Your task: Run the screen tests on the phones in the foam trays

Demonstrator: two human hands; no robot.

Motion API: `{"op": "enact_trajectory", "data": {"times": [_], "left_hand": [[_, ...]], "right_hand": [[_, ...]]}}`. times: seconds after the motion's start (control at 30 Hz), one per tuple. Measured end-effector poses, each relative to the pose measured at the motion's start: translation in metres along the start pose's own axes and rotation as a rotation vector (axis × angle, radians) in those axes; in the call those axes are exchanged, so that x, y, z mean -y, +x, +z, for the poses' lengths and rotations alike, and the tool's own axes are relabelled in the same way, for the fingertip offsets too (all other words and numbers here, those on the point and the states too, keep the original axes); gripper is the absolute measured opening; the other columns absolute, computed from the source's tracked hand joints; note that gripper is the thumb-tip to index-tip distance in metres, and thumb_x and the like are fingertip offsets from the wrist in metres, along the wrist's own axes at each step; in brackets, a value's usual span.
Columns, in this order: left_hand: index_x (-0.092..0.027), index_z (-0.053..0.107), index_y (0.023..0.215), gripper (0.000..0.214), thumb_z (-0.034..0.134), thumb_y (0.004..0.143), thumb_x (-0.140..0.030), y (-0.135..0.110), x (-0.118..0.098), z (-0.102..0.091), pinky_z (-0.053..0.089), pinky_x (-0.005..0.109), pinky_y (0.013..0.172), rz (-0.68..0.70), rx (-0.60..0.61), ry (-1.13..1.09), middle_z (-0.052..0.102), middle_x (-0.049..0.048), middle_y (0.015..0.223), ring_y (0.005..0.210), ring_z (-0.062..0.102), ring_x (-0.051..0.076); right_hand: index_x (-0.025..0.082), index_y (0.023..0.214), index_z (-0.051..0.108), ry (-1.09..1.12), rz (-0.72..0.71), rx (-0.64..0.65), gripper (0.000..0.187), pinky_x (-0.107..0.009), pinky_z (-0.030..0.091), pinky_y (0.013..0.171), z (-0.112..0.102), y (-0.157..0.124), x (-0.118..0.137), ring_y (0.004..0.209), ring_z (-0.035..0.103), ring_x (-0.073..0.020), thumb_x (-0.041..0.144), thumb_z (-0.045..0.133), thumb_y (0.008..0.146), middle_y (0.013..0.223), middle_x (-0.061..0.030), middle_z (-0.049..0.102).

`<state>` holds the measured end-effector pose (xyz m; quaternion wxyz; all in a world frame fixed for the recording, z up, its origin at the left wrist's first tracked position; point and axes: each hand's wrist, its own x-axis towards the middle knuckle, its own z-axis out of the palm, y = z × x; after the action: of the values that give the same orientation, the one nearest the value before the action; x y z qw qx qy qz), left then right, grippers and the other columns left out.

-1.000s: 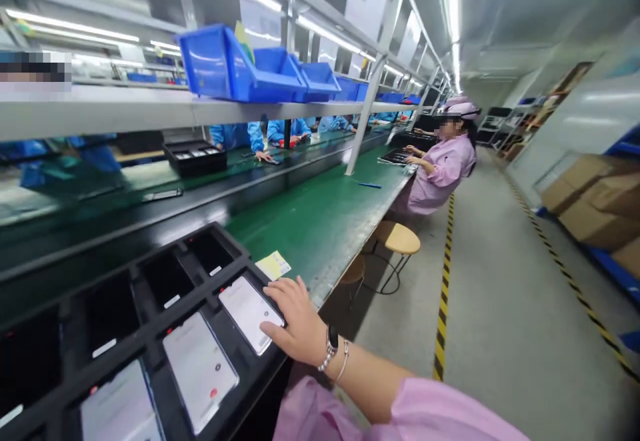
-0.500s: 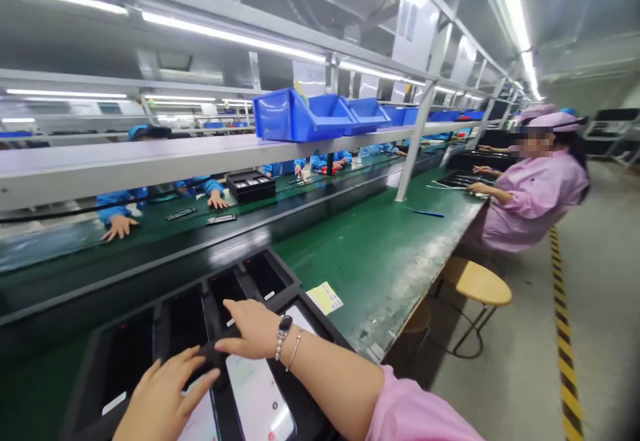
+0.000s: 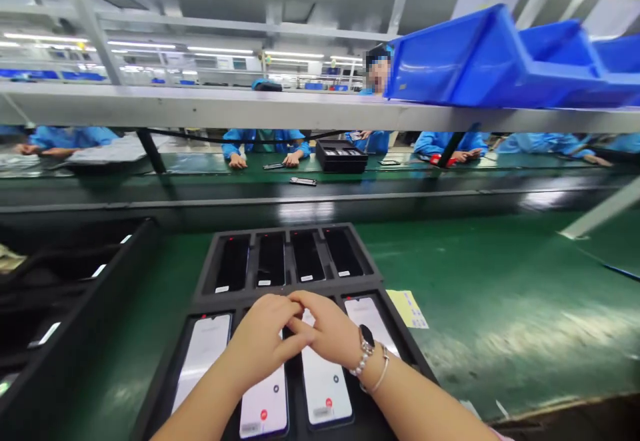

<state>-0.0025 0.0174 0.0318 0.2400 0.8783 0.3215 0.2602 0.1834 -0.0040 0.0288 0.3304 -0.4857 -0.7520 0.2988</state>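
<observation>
A black tray (image 3: 203, 281) lies on the green bench in front of me. Its far row holds several dark phones (image 3: 233, 264). Its near row holds several phones with lit white screens (image 3: 203, 354). Both my hands meet over the top ends of the two middle lit phones. My left hand (image 3: 263, 344) is curled, knuckles up, above the second phone (image 3: 265, 408). My right hand (image 3: 327, 328), with a watch and bracelets at the wrist, points left over the third phone (image 3: 323, 388), and its fingertips touch my left fingers. What the fingers pinch is hidden.
A yellow slip (image 3: 407, 308) lies right of the tray. Another black tray (image 3: 75, 294) stands at the left. Beyond runs a dark conveyor (image 3: 350, 194) carrying a phone (image 3: 303, 181). People in blue sleeves work opposite. A shelf (image 3: 225, 108) overhead holds blue bins (image 3: 450, 61).
My view swung left from the aisle to face the tray squarely. My left hand came in, and both hands now meet over the middle phones; my right hand left the rightmost phone.
</observation>
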Motion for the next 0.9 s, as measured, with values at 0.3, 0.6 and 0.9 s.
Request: {"op": "enact_trajectory", "data": {"times": [0.3,0.6,0.9], "left_hand": [[-0.022,0.072,0.101,0.034,0.055,0.103,-0.052,-0.002,-0.006,0.001,0.048,0.044,0.089,-0.065,0.107,-0.099,0.078,0.0047,0.103,0.095,0.068,0.027],[-0.023,0.067,0.088,0.028,0.065,0.098,-0.048,-0.001,-0.006,0.000,0.045,0.042,0.088,-0.114,0.152,-0.029,0.077,0.0023,0.094,0.091,0.067,0.028],[-0.023,0.062,0.098,0.031,0.049,0.107,-0.050,-0.002,0.004,0.002,0.049,0.037,0.079,-0.145,-0.172,-0.093,0.073,0.0021,0.094,0.087,0.068,0.023]], "right_hand": [[0.021,0.120,0.070,-0.005,0.064,0.068,0.031,-0.033,0.053,0.083,-0.001,-0.004,0.001,0.092,0.071,-0.0208,0.019,0.061,0.091,0.108,-0.0053,0.078],[0.020,0.139,0.063,-0.049,0.041,0.113,0.043,-0.041,0.055,0.092,0.003,-0.005,-0.004,0.101,0.073,-0.0250,0.026,0.057,0.096,0.117,-0.0102,0.077],[0.028,0.151,0.046,0.334,-0.014,-0.141,0.055,-0.045,0.053,0.104,0.000,-0.009,-0.011,0.106,0.067,-0.0203,0.034,0.060,0.099,0.113,-0.0054,0.069]]}}
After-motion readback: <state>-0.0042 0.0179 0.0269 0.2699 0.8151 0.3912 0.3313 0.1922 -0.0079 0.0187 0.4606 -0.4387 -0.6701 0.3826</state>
